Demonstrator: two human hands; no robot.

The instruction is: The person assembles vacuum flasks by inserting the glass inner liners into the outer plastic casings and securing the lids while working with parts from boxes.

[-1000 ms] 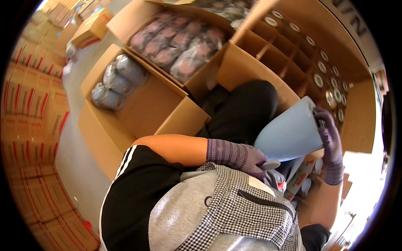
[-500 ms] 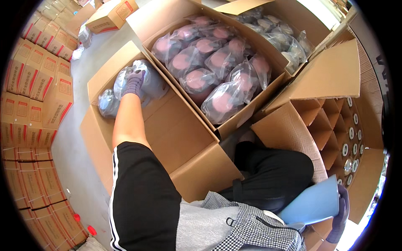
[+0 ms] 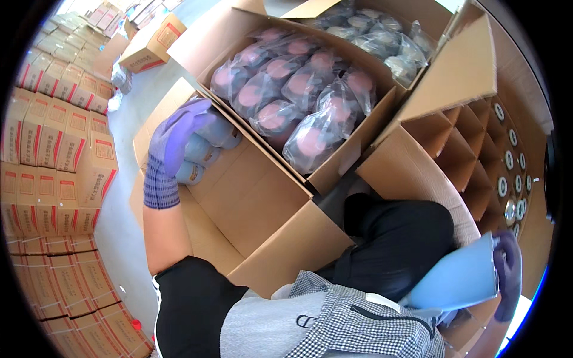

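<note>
My left hand [image 3: 179, 137], in a purple and grey glove, is raised over the far end of an open carton [image 3: 250, 200]. Its fingers are stretched out and bent to the right, with nothing seen in them. Just beside and below it lie several blue vessels [image 3: 203, 149] in clear plastic, partly covered by the hand. At the lower right, my right hand [image 3: 508, 268], gloved too, grips the wide rim of a blue flared vessel [image 3: 456, 275]. This vessel is tilted on its side, its narrow end towards my lap.
An open carton [image 3: 334, 167] of bagged pink-bottomed vessels adjoins on the right. Behind it stands another carton with bagged pieces [image 3: 400, 51]. To the right, a divided carton [image 3: 418, 185] holds several round-rimmed glass pieces [image 3: 509, 160]. Stacked cartons [image 3: 54, 137] line the left.
My left hand has let go of the bagged blue vessels and risen towards me. My right hand has moved slightly up and right with the blue flared vessel. The view has shifted a little.
</note>
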